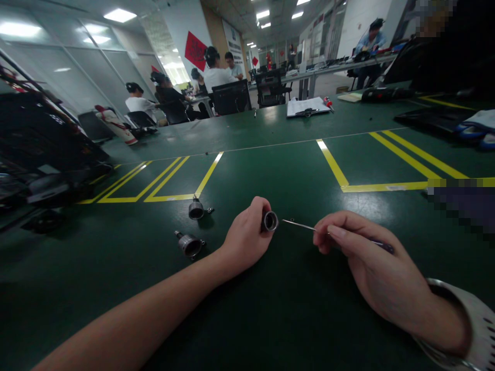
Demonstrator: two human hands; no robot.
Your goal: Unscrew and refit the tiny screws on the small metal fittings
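My left hand (249, 234) is closed around a dark metal cylindrical part (269, 221), its round hollow end facing right. In my right hand (359, 252) is a thin screwdriver (299, 224) with a dark handle, held between thumb and fingers. Its shaft points left, and the tip is just short of the part's opening, apart from it. Left of my left hand, two similar cup-shaped metal parts stand on the green table: one farther off (196, 209) and one nearer (190, 246), each with small ring-like pieces beside it.
Yellow tape lines (344, 178) mark the green table (266, 170). Toward the far edge lies a clipboard with papers (305, 106) and a red-handled item (328, 103). Black equipment stands at left (42, 144). Several people sit at tables beyond.
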